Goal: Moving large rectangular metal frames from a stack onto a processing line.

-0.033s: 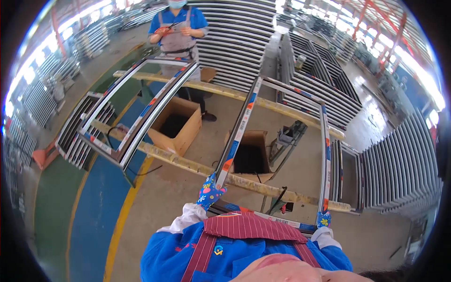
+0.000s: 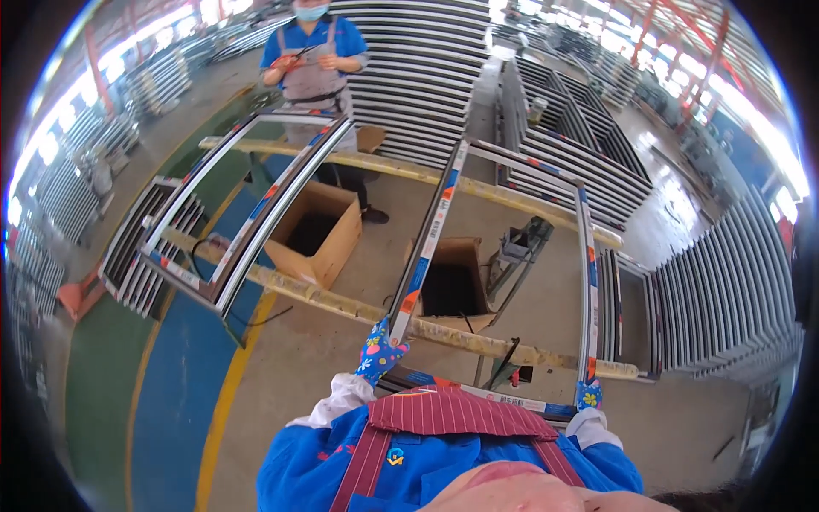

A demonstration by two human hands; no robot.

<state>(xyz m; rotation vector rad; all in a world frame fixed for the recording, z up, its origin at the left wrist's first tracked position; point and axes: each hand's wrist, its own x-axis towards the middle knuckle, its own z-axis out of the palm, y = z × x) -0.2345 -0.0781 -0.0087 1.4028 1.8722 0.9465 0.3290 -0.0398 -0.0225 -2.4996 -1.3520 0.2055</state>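
A rectangular metal window frame, banded with printed blue, white and orange tape, lies across two wooden beams in front of me. In a blue flowered glove, my left hand is closed around its near left corner. My right hand, gloved alike, grips the near right corner; part of its fingers is hidden behind the bar. The frame's near bar passes close to my apron. Farther left on the same beams rests another taped frame, apart from both hands.
The wooden beams run left to right. Open cardboard boxes with dark contents stand beneath. Across the beams a person holds something red and dark. Stacked frames stand at right; more rise behind. A metal stand stands under my frame.
The whole view has shifted slightly. The person across the beams has moved their hands a little. My hands keep the same hold on the window frame.
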